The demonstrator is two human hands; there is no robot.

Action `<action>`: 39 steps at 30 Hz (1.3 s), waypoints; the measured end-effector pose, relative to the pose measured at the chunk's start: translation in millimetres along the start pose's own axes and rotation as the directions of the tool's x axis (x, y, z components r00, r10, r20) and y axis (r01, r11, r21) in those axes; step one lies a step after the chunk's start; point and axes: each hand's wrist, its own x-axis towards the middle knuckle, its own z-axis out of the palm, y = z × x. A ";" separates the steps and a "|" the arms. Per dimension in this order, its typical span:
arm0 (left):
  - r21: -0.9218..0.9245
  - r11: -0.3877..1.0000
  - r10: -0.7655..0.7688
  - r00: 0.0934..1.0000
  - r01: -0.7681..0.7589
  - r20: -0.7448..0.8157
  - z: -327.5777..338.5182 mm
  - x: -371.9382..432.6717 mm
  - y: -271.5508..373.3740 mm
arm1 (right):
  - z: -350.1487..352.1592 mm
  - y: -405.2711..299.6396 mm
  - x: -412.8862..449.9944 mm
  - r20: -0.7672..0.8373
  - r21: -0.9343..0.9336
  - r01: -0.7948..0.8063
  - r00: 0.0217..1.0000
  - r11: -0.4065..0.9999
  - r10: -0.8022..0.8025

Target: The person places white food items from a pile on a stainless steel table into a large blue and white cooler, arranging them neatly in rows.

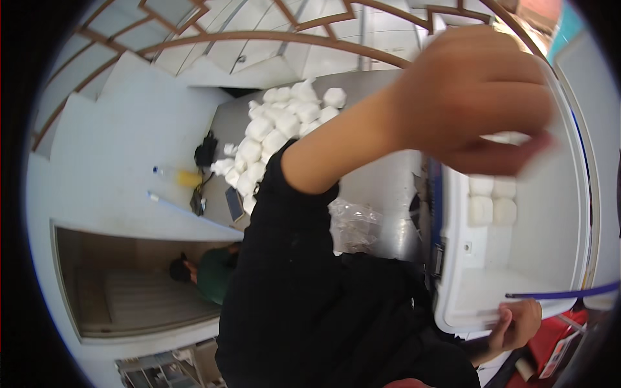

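Note:
My left hand (485,97) is blurred and reaches across above a white cooler box (538,252). Its fingers curl towards the thumb; a pale patch shows through the gap, and I cannot tell whether anything is held. Inside the box, rounded white blocks (492,208) sit side by side, partly hidden by that hand. My right hand (516,322) is beside the near rim of the box, empty, with thumb and fingers apart. Many white rounded bundles (279,128), some with twisted ends, are piled on a metal table (383,179) beyond my left sleeve.
Crumpled clear plastic (356,220) lies on the table. A phone (235,204), black items (206,150) and a bottle with yellow liquid (182,177) are at the left. A purple strip (563,293) crosses the cooler's near end. A person (211,274) is in a doorway.

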 end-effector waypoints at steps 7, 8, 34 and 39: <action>0.727 -0.161 -0.965 0.046 0.667 -0.257 -200.9 -363.4 37.5 | -19.0 -6.3 28.7 0.331 0.123 -0.316 0.907 0.941 0.262; 0.745 -0.418 -0.905 -0.168 0.520 -0.391 -223.5 -415.6 72.6 | -21.9 1.6 33.3 0.300 0.083 -0.219 0.936 0.972 0.186; -0.626 -0.241 -0.966 -0.248 0.742 0.078 -170.9 -315.9 159.1 | 108.2 -133.8 215.3 0.562 0.398 0.516 0.517 0.759 -0.646; -0.585 0.122 -0.672 0.500 0.801 0.545 -131.2 -188.6 106.2 | 159.0 -145.4 229.5 0.595 0.676 0.354 0.254 0.646 -0.762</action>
